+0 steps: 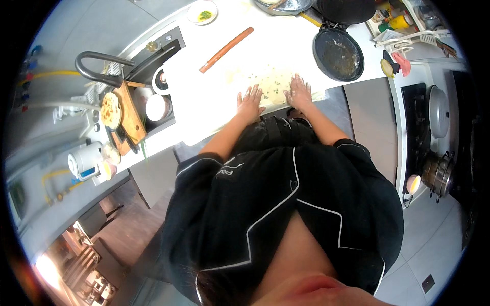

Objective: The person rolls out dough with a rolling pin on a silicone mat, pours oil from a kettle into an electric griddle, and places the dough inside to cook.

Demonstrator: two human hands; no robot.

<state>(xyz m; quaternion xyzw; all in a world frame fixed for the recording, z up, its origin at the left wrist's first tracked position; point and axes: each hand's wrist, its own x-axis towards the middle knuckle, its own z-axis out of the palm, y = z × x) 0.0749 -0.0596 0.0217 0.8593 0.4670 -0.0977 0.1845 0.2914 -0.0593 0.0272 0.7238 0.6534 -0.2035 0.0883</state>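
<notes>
A thin, pale sheet of dough dotted with chopped green herbs lies at the front edge of the white worktop. My left hand rests palm down at the sheet's left side, fingers spread. On its right side lies my right hand, also palm down, with flour on the fingers. Neither hand grips anything. Beyond them a wooden rolling pin lies at a slant. Farther back, a small white bowl holds chopped greens in a yellowish liquid.
Right of the dough stands an open black electric griddle. A metal bowl sits at the back. On the left are a sink under a curved faucet, a cooked flatbread by a wooden cutting board, and a white kettle.
</notes>
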